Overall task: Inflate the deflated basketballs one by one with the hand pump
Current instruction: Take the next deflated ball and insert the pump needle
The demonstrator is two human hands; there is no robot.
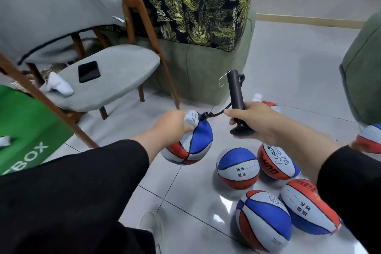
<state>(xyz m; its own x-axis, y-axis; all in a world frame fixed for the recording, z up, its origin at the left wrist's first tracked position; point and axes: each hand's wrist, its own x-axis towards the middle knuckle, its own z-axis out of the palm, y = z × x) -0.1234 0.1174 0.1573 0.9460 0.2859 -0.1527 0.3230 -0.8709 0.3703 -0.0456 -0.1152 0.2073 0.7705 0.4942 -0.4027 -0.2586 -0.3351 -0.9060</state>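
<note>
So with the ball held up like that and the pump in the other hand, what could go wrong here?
The left hand holds the limp red, white and blue basketball in mid-air, joined to the black hand pump only by a thin black hose. A tug might pull the hose loose from the ball. The right hand alone grips the pump, so pumping could be awkward. The other basketballs on the glossy tiled floor might roll underfoot.

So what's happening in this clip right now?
A person is inflating small basketballs. The left hand grips a crumpled, partly flat ball held off the floor; the right hand grips the black hand pump, whose hose runs to the top of that ball. Four more balls lie on the tiled floor below the right arm, some still dented.
</note>
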